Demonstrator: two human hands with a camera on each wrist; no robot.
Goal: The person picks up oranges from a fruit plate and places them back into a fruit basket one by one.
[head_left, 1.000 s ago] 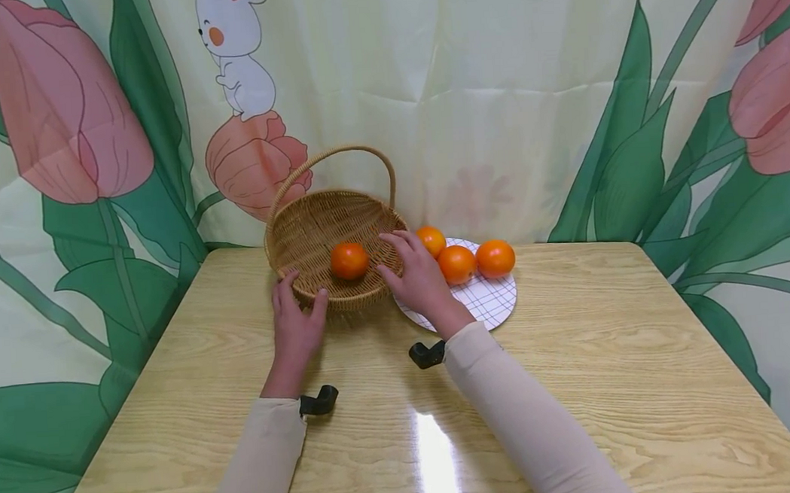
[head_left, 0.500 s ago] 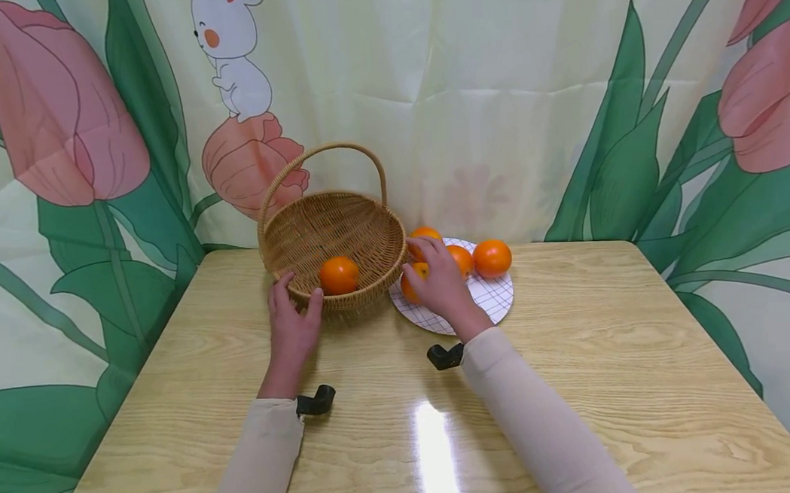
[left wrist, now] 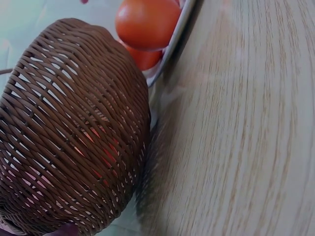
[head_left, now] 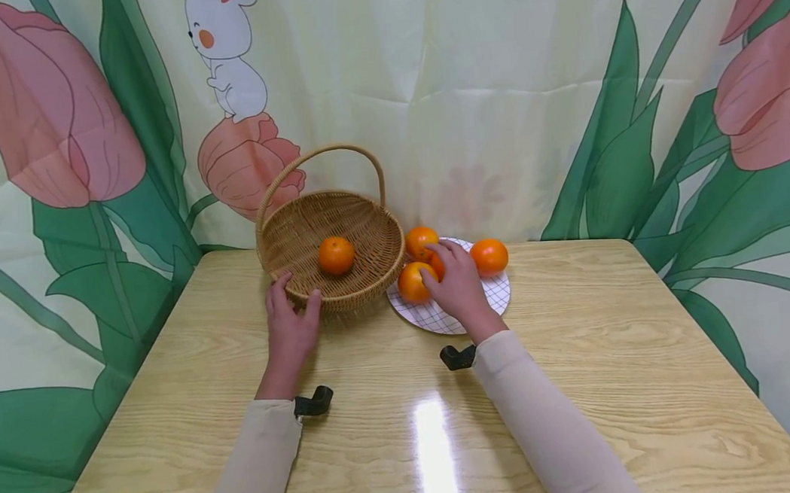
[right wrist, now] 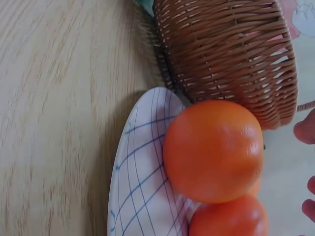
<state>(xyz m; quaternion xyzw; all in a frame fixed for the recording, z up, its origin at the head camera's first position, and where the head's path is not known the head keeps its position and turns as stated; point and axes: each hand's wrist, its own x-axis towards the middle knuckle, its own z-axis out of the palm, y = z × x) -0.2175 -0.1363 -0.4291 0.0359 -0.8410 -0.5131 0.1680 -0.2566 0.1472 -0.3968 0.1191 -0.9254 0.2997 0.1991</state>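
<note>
In the head view my left hand (head_left: 291, 321) holds the front left rim of a wicker basket (head_left: 293, 238), thumb and fingers spread at the edge. One orange (head_left: 337, 255) lies inside. My right hand (head_left: 461, 284) is over a plate (head_left: 440, 317) with a blue grid pattern, its fingers loosely bent above the oranges there. Nearest its thumb is the front orange (head_left: 414, 283); another orange (head_left: 489, 257) sits at the plate's right side. In the right wrist view, the fingertips (right wrist: 306, 129) stand apart from the big orange (right wrist: 214, 151).
A wooden table (head_left: 565, 357) carries everything. The basket's tall handle (head_left: 344, 147) arches over its back. Behind hangs a curtain (head_left: 496, 120) printed with tulips and a rabbit. The plate stands right beside the basket.
My right hand has moved right, from the basket's rim to over the plate, and the front orange has come into view. The orange in the basket has rolled about. My left hand stays at the rim.
</note>
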